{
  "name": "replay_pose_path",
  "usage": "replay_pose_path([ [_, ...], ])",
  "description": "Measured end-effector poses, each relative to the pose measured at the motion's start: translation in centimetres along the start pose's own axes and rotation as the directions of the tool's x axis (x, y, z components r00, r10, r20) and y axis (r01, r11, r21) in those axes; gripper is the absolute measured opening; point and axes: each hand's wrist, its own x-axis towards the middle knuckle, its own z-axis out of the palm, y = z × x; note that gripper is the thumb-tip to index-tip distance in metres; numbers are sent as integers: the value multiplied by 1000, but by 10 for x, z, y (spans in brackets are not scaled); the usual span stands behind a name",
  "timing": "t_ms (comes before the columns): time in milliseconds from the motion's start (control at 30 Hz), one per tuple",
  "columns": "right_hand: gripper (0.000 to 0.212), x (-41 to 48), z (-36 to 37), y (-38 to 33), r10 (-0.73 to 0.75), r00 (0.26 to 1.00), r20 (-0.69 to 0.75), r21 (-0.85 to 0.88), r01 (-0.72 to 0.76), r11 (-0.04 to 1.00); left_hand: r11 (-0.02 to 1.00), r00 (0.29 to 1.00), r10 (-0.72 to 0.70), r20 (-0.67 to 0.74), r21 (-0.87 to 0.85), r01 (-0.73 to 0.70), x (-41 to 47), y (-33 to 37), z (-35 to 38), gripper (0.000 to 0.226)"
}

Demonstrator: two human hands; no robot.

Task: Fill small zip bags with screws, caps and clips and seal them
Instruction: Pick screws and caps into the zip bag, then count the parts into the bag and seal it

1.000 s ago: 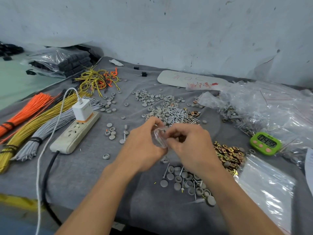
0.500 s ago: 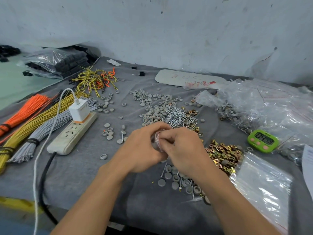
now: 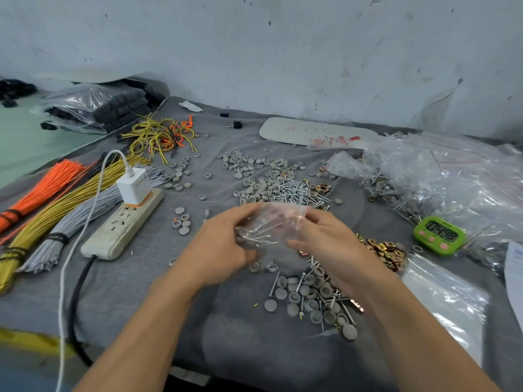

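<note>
Two sets of fingers (image 3: pixel 240 217) are pinching a small clear zip bag (image 3: pixel 278 220) just above the desk (image 3: pixel 141 292), the left hand (image 3: pixel 223 250) gripping its near end, the right hand (image 3: pixel 329 244) its other side. Screws (image 3: pixel 259 236) are lying inside it. Just below the fingers, grey caps (image 3: pixel 308 295) are lying loose; to the right, brass clips (image 3: pixel 382 250). Farther right, a green timer (image 3: pixel 439 235) is showing 04:48.

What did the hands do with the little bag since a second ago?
The left hand and right hand drew apart, stretching the small zip bag out between them; earlier it was bunched between close fingertips. Screws now show inside it. Both hands still hold it. The loose caps and power strip stayed put.
</note>
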Motion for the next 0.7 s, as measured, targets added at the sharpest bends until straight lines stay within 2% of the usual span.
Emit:
replay_pose_path([
  [67, 36, 2, -2, -2, 155, 980, -129, 167, -133, 977, 991, 999, -26, -39, -133, 20, 1, -2, 1, 51],
  [133, 33, 4, -6, -3, 278, 942, -186, 298, -216, 930, 958, 997, -81, -15, -277, 74, 2, -3, -1, 37],
  [233, 42, 5, -12, -2, 362, 919, -157, 420, -270, 866, 845, 980, -188, 71, -497, 198, 1, 1, -2, 16],
  [300, 46, 6, -14, 1, 390, 911, -132, 432, -302, 850, 787, 961, -239, 143, -551, 278, 1, 4, -3, 3],
  [400, 48, 7, -16, 4, 402, 912, -75, 440, -332, 834, 753, 947, -231, 225, -574, 320, 0, 5, -3, 18],
  [567, 51, 8, -20, 5, 394, 919, -14, 574, -315, 756, 647, 926, -325, 193, -669, 366, -2, 11, -5, 32],
  [700, 55, 8, -22, 6, 359, 933, -12, 602, -280, 748, 607, 905, -389, 171, -691, 392, -2, 10, -8, 35],
])
